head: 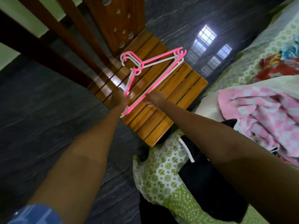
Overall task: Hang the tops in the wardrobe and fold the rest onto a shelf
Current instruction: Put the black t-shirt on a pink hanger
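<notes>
A small stack of plastic hangers, pink on top of white [159, 57], lies on the slatted seat of a wooden chair [182, 81]. My left hand [119, 98] grips the stack's near left side. At its bottom bar, my right hand [155, 98] pinches the pink hanger. On the bed to the right lie a pink-and-white checked garment [265, 117], a black garment with white trim [199, 178] and a heap of red and blue clothes [281, 65].
The chair's carved wooden back [118, 20] rises at the top centre, with dark wooden posts [48, 46] to its left. A bed with a green patterned sheet [163, 177] fills the right side. Dark polished floor [40, 126] spreads to the left and beyond the chair.
</notes>
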Tool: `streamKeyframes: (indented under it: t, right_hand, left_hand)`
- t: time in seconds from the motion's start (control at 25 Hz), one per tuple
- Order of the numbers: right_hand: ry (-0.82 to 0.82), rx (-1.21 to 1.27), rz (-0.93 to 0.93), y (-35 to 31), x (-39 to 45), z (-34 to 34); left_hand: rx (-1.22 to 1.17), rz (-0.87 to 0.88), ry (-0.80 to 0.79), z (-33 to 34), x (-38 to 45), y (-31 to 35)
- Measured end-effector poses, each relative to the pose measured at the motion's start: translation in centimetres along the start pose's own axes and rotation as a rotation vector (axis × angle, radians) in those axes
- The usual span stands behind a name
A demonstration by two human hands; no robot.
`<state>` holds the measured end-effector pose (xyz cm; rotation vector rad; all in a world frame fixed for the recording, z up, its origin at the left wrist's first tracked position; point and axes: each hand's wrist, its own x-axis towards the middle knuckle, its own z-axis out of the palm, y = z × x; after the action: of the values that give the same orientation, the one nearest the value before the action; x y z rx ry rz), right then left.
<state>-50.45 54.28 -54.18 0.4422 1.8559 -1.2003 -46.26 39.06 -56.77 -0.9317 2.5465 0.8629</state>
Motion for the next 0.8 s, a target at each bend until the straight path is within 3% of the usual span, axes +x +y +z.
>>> streamKeyframes:
  t: [0.24, 0.4, 0.52, 0.64, 0.72, 0.8]
  right_hand:
    - [0.043, 0.041, 0.005, 0.7, 0.2, -0.3]
    - [0.309, -0.095, -0.230, 0.5, -0.9, -2.5]
    - [0.523, -0.194, -0.430, -1.1, -2.3, -5.2]
    - [0.804, -0.462, -0.654, -1.5, -4.4, -9.0]
    - [0.788, -0.528, -0.577, -0.1, -5.9, -12.0]
    - [0.635, -0.482, -0.363, 2.5, -8.0, -15.3]
  left_hand:
    - [0.133, 0.103, 0.131, 1.0, 0.4, -0.4]
    - [0.055, 0.155, 0.202, -0.1, -0.2, 0.1]
    - [0.113, 0.261, 0.170, -1.5, -1.5, 1.4]
    - [0.118, 0.442, 0.054, -2.4, -3.5, 2.7]
    - [0.167, 0.606, -0.048, -2.2, -5.4, 4.1]
    - [0.191, 0.747, -0.099, -0.9, -7.6, 6.2]
